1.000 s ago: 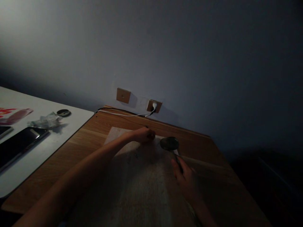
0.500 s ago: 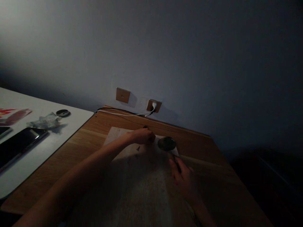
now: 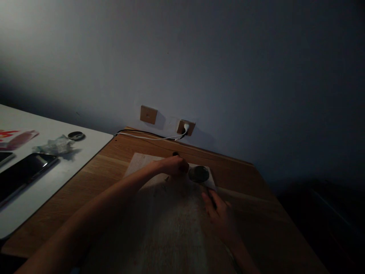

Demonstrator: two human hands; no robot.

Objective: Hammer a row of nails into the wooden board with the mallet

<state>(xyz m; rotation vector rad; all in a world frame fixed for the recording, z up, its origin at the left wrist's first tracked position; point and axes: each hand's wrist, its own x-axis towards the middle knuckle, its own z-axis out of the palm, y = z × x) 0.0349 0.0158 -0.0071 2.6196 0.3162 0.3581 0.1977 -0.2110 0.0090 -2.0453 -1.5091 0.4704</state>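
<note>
My right grip (image 3: pixel 221 217) is clenched around the handle of a dark round-headed tool (image 3: pixel 199 174), whose head shows against the far right end of a pale board (image 3: pixel 176 232). My left forearm reaches across that board, and my left grip (image 3: pixel 175 165) is at its far end, fingers curled, just beside the tool's head. In this dim light I can't tell whether it is pinching anything. Small pieces (image 3: pixel 166 178) lie on the board, just on the near side of my left grip. The board rests on a wooden counter (image 3: pixel 108 163). To my left, a white counter (image 3: pixel 91 141) carries a phone (image 3: pixel 25 173), some crumpled clear plastic (image 3: pixel 58 145), a dark round lid (image 3: pixel 76 136) and a red-and-white packet (image 3: pixel 19 140). A white plug (image 3: pixel 186 127) sits in the wall socket (image 3: pixel 190 129).
</note>
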